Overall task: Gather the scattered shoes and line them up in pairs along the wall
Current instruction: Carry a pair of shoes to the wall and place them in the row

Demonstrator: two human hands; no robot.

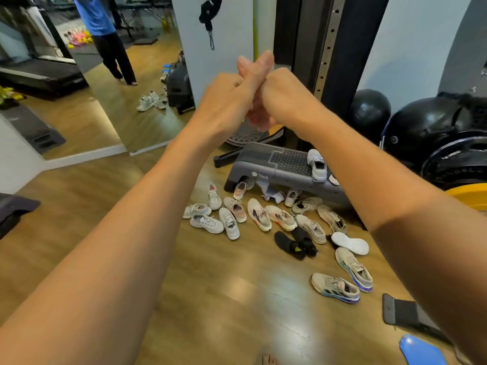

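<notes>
1. Reaching out ahead of the camera, the left hand (pixel 224 101) and right hand (pixel 284 93) are clasped together at chest height. The fingers are curled, one thumb stands upright, and neither hand holds a shoe.
2. Scattered shoes (pixel 258 214) lie in a loose heap on the wooden floor (pixel 131 233), below and beyond the hands. They are unpaired and point in various directions.
3. The heap lies against the front of a grey step platform (pixel 274 164). One white shoe (pixel 317 164) sits on top of the platform at its right end.
4. A black pair (pixel 295 243) lies at the near edge of the heap. Just to its right is an upturned shoe (pixel 350 243) with its white sole showing.
5. Two grey shoes with blue soles (pixel 336 287) lie nearest the camera, apart from the main heap.
6. A wall mirror (pixel 79 101) stands at the left. Black exercise balls (pixel 369 111) and a yellow weight plate (pixel 471 198) are at the right.
</notes>
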